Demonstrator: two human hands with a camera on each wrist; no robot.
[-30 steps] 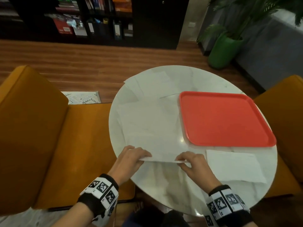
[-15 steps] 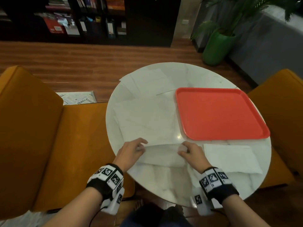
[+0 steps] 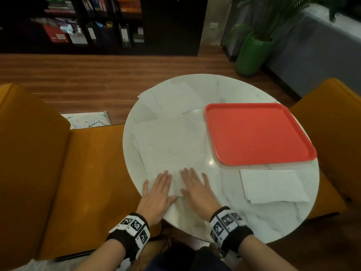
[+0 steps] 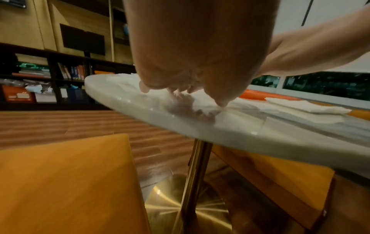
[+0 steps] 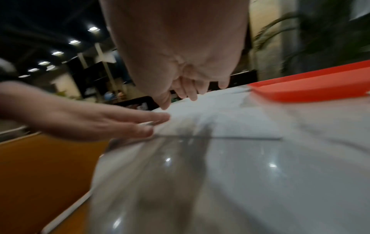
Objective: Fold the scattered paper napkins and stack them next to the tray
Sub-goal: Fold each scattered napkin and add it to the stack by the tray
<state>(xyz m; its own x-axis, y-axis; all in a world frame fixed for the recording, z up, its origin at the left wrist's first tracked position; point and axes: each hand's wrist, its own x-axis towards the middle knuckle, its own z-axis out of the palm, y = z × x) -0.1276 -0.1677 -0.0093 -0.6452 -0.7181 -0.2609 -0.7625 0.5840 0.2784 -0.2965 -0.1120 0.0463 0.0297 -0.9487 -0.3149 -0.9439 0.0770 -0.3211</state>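
Observation:
A folded white napkin (image 3: 176,179) lies at the near left of the round marble table (image 3: 230,90). My left hand (image 3: 157,189) and right hand (image 3: 193,184) lie flat on it side by side, fingers straight, pressing it down. In the wrist views the left hand (image 4: 192,88) and right hand (image 5: 192,91) show straight fingers on the paper. A stack of folded napkins (image 3: 273,185) sits in front of the red tray (image 3: 254,132). Unfolded napkins (image 3: 168,139) lie overlapping on the left half of the table, and more napkins (image 3: 175,98) lie at the far left edge.
Orange armchairs (image 3: 39,163) stand at the left and at the right (image 3: 336,122) of the table. A green plant pot (image 3: 252,55) and dark bookshelves (image 3: 88,26) stand beyond on the wooden floor. A patterned paper (image 3: 88,119) lies on the left chair.
Both hands lifted the napkin's near edge, folded it away from me, let go of it, and now lie flat on the folded napkin.

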